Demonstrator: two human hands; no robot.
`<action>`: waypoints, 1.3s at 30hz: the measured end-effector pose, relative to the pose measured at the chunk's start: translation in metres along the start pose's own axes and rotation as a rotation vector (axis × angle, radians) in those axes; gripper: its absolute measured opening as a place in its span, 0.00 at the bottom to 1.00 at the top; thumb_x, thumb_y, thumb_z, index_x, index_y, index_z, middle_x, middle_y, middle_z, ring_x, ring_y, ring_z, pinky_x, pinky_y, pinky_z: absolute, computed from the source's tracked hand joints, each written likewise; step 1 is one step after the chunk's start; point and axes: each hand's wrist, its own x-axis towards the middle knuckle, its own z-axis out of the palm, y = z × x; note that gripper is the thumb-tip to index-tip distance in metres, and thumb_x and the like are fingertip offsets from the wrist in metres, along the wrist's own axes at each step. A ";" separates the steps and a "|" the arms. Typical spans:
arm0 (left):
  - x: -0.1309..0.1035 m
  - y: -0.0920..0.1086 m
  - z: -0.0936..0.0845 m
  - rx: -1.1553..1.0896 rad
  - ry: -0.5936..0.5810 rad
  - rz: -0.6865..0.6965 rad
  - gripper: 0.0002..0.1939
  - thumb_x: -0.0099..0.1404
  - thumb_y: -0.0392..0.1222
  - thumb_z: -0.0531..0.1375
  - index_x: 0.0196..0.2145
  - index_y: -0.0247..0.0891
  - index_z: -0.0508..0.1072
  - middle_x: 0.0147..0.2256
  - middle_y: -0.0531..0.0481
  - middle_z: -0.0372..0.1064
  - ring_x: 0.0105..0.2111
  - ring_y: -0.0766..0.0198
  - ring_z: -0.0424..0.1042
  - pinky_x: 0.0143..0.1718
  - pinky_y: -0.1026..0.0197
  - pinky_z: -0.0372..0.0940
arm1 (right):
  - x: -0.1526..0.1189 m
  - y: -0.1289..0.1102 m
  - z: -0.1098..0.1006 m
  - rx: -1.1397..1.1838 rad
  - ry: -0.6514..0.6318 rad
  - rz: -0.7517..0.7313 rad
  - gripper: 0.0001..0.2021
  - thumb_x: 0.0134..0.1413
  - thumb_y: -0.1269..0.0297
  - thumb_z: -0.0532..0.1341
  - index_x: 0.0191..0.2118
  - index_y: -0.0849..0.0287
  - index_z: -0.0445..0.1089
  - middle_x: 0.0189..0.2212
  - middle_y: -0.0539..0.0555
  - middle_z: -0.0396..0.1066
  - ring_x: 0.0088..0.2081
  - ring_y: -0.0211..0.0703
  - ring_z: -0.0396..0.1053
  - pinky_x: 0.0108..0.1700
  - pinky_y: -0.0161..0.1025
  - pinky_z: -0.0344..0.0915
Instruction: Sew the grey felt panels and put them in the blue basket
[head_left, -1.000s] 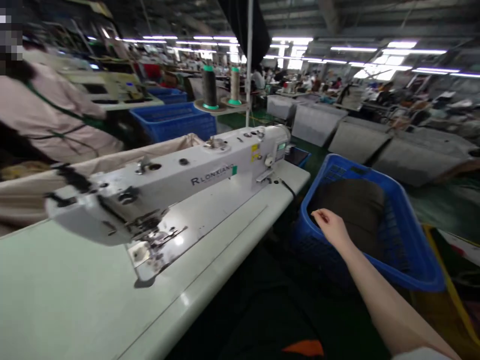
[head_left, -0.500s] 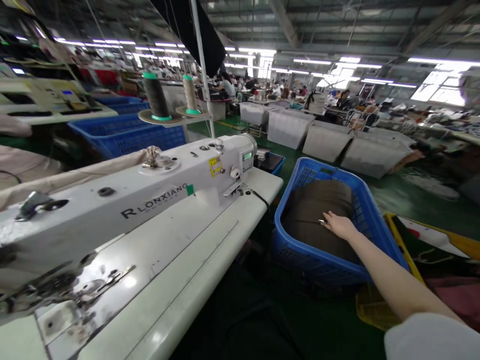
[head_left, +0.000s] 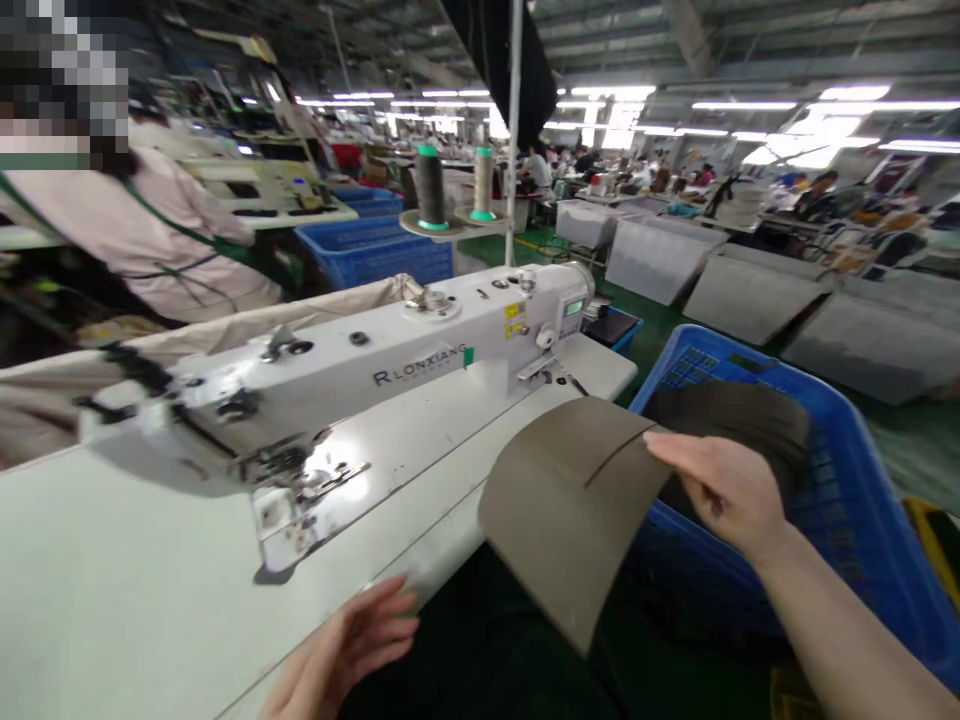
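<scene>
A curved grey-brown panel with a dark slit [head_left: 570,490] hangs over the front edge of the sewing table [head_left: 450,500]. My right hand [head_left: 720,490] pinches its right edge, in front of a blue basket [head_left: 855,450] that holds more dark brown pieces [head_left: 750,415]. At the table's front edge, my left hand [head_left: 360,640] is held with fingers apart and nothing in it, left of the panel. The white sewing machine [head_left: 420,350] stands behind, its needle area up and left of my left hand.
Two thread cones [head_left: 430,188] stand on a holder behind the machine. A person in a pink top [head_left: 180,220] is at the left. Grey bins [head_left: 750,300] stand beyond the basket, and more blue baskets [head_left: 375,250] are behind the machine.
My right hand has come up and left out of the basket with a panel. My left hand has come into view. The view has turned left, showing more of the machine and the person.
</scene>
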 end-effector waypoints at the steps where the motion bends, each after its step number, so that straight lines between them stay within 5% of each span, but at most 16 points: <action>1: 0.002 -0.004 0.001 -0.058 -0.008 -0.008 0.34 0.65 0.69 0.48 0.55 0.40 0.68 0.51 0.40 0.68 0.52 0.43 0.68 0.50 0.43 0.67 | 0.016 -0.024 0.018 0.152 -0.005 -0.118 0.19 0.64 0.71 0.52 0.58 0.53 0.64 0.53 0.57 0.70 0.43 0.43 0.72 0.40 0.40 0.64; 5: 0.007 -0.011 -0.021 -0.443 -0.151 -0.038 0.34 0.69 0.63 0.50 0.57 0.30 0.65 0.51 0.34 0.68 0.50 0.44 0.70 0.51 0.46 0.67 | 0.062 -0.117 0.101 0.541 -0.106 -0.446 0.16 0.68 0.65 0.48 0.56 0.54 0.66 0.52 0.56 0.71 0.32 0.39 0.68 0.33 0.39 0.60; 9: -0.027 -0.010 -0.074 -0.352 0.192 0.111 0.30 0.64 0.43 0.64 0.61 0.39 0.60 0.50 0.40 0.70 0.46 0.52 0.73 0.46 0.58 0.70 | 0.083 -0.180 0.166 0.698 -0.278 -0.592 0.16 0.65 0.69 0.49 0.53 0.52 0.68 0.54 0.51 0.70 0.31 0.36 0.69 0.33 0.36 0.61; 14: -0.087 -0.017 -0.120 0.137 0.664 0.294 0.39 0.65 0.50 0.62 0.66 0.51 0.46 0.52 0.44 0.68 0.49 0.48 0.71 0.50 0.46 0.68 | 0.116 -0.218 0.210 0.777 -0.568 -0.604 0.23 0.59 0.69 0.54 0.59 0.49 0.62 0.60 0.46 0.63 0.50 0.35 0.69 0.46 0.32 0.65; 17: -0.098 -0.026 -0.132 0.814 0.972 0.411 0.32 0.68 0.46 0.57 0.66 0.50 0.51 0.62 0.42 0.55 0.59 0.43 0.59 0.60 0.36 0.54 | 0.145 -0.231 0.237 0.597 -0.612 -0.420 0.29 0.58 0.71 0.54 0.65 0.49 0.54 0.63 0.49 0.57 0.56 0.40 0.65 0.50 0.36 0.66; 18: -0.097 -0.028 -0.135 1.058 0.995 0.439 0.28 0.69 0.42 0.54 0.65 0.50 0.53 0.65 0.44 0.48 0.63 0.43 0.52 0.63 0.35 0.47 | 0.154 -0.234 0.246 0.509 -0.616 -0.358 0.30 0.58 0.71 0.54 0.66 0.50 0.53 0.64 0.50 0.56 0.55 0.42 0.67 0.49 0.38 0.67; 19: -0.095 -0.030 -0.137 1.272 0.933 0.459 0.27 0.70 0.38 0.51 0.65 0.51 0.54 0.66 0.47 0.42 0.65 0.44 0.46 0.64 0.35 0.42 | 0.161 -0.235 0.255 0.427 -0.622 -0.309 0.30 0.58 0.71 0.54 0.66 0.49 0.52 0.64 0.51 0.55 0.52 0.44 0.69 0.47 0.40 0.68; 21: -0.088 -0.030 -0.142 1.557 0.623 0.445 0.29 0.70 0.32 0.46 0.65 0.52 0.52 0.67 0.53 0.39 0.66 0.51 0.41 0.66 0.38 0.38 | 0.169 -0.233 0.269 0.321 -0.632 -0.266 0.29 0.60 0.69 0.54 0.66 0.48 0.52 0.64 0.50 0.55 0.50 0.46 0.71 0.44 0.42 0.70; 23: -0.080 -0.025 -0.148 1.669 0.367 0.390 0.29 0.71 0.35 0.46 0.67 0.53 0.46 0.67 0.55 0.42 0.66 0.55 0.44 0.66 0.43 0.42 | 0.170 -0.229 0.277 0.297 -0.626 -0.277 0.27 0.61 0.67 0.54 0.65 0.48 0.54 0.64 0.48 0.55 0.51 0.46 0.70 0.44 0.42 0.70; 24: -0.075 -0.021 -0.150 1.691 0.334 0.363 0.29 0.72 0.38 0.47 0.67 0.53 0.44 0.67 0.55 0.42 0.66 0.56 0.45 0.66 0.45 0.45 | 0.168 -0.226 0.280 0.300 -0.619 -0.292 0.27 0.61 0.66 0.54 0.65 0.48 0.54 0.64 0.47 0.55 0.51 0.46 0.69 0.45 0.41 0.70; 31: -0.027 0.015 -0.156 1.717 0.540 0.329 0.28 0.70 0.54 0.53 0.65 0.56 0.52 0.62 0.47 0.54 0.59 0.46 0.56 0.56 0.41 0.56 | 0.160 -0.224 0.281 0.240 -0.597 -0.338 0.29 0.59 0.70 0.54 0.66 0.51 0.53 0.65 0.49 0.54 0.49 0.49 0.70 0.43 0.44 0.70; 39: 0.012 0.023 -0.152 1.561 0.387 0.465 0.31 0.69 0.52 0.55 0.66 0.46 0.51 0.66 0.50 0.45 0.66 0.53 0.42 0.66 0.45 0.42 | 0.163 -0.224 0.286 0.281 -0.604 -0.325 0.28 0.60 0.69 0.54 0.66 0.50 0.53 0.65 0.51 0.55 0.51 0.47 0.69 0.47 0.42 0.69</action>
